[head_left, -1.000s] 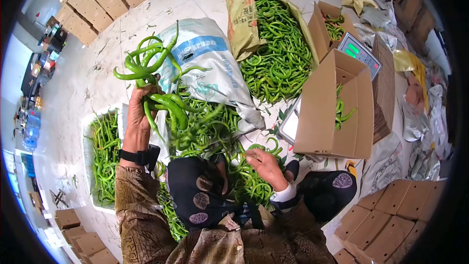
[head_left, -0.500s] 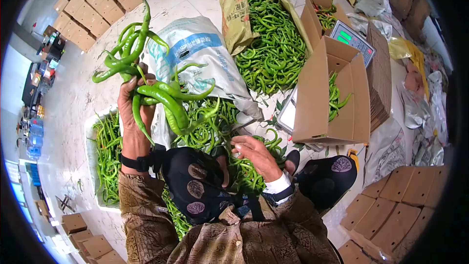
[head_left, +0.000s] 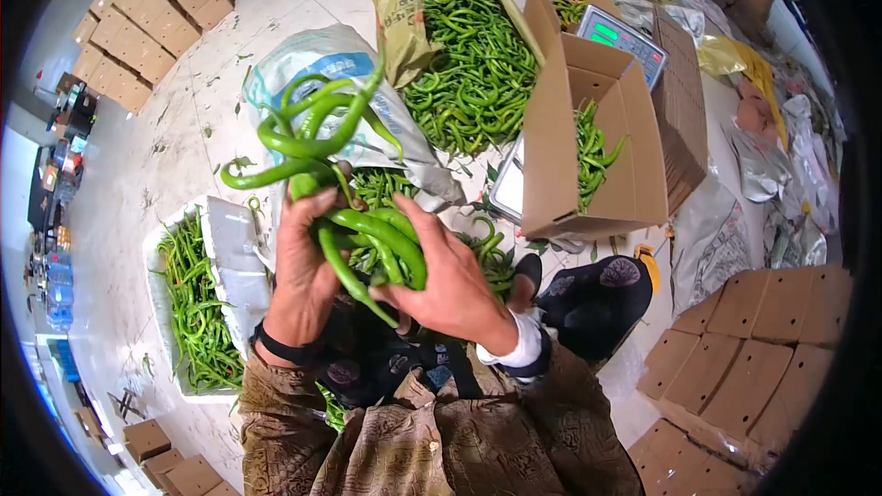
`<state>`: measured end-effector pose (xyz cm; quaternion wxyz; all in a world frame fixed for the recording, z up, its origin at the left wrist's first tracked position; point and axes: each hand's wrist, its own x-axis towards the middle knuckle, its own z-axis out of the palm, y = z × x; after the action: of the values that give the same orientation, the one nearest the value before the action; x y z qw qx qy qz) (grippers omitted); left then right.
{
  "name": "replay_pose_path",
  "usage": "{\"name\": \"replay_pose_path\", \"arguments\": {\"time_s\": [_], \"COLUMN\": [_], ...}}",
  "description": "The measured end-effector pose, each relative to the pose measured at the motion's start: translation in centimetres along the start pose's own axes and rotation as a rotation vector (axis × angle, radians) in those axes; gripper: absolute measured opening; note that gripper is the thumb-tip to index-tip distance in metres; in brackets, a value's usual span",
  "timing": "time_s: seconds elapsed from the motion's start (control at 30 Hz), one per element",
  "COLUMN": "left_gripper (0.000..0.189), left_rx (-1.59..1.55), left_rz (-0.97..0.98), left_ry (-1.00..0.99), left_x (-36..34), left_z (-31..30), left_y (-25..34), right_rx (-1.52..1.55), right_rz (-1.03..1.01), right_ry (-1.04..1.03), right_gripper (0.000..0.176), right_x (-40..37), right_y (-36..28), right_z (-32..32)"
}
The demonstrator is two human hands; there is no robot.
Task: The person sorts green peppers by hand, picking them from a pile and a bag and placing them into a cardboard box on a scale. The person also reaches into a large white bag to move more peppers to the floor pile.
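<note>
I log the left hand (head_left: 308, 257) clamped round the green peppers (head_left: 317, 147). Right hand (head_left: 455, 289): thumb and fingers apart, pepper ends between; contact unclear.

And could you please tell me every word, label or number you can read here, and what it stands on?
No text is legible:
White sack: printing, too blurred and partly covered to read.
Tan sack: reddish printing, too small to read.
Scale display: green figures, too blurred to read.

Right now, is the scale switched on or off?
On: the scale's panel shows a lit green readout, though its figures are too small to read.
</note>
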<state>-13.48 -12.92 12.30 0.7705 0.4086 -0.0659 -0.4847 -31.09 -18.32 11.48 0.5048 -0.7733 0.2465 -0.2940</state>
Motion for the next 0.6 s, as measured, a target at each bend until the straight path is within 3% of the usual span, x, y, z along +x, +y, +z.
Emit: {"name": "replay_pose_path", "arguments": {"time_s": [0.17, 0.33, 0.4, 0.47, 0.6], "left_gripper": [0.041, 0.037, 0.036, 0.039, 0.037], "left_rx": [0.041, 0.022, 0.075, 0.058, 0.030], "left_rz": [0.055, -0.015, -0.008, -0.088, -0.151], "left_ry": [-0.066, -0.141, -0.155, -0.179, -0.233], "left_x": [-2.0, -1.4, -1.1, -1.2, -0.6], "left_z": [0.9, -0.3, -0.3, -0.5, -2.5], "left_y": [-3.8, -6.7, -7.5, -7.8, -9.6], "right_rx": [-0.081, -0.198, 0.133, 0.180, 0.265], "right_rz": [0.007, 0.009, 0.395, 0.451, 0.611], "right_ry": [0.091, 0.087, -0.055, -0.021, -0.145], "right_gripper": [0.045, 0.034, 0.024, 0.022, 0.026], "right_x": [-2.3, -5.1, -5.3, -5.9, -6.9], "right_y": [3.4, 6.1, 6.7, 8.7, 8.5], "right_z": [-0.8, -2.1, -3.2, -3.4, -5.2]}}
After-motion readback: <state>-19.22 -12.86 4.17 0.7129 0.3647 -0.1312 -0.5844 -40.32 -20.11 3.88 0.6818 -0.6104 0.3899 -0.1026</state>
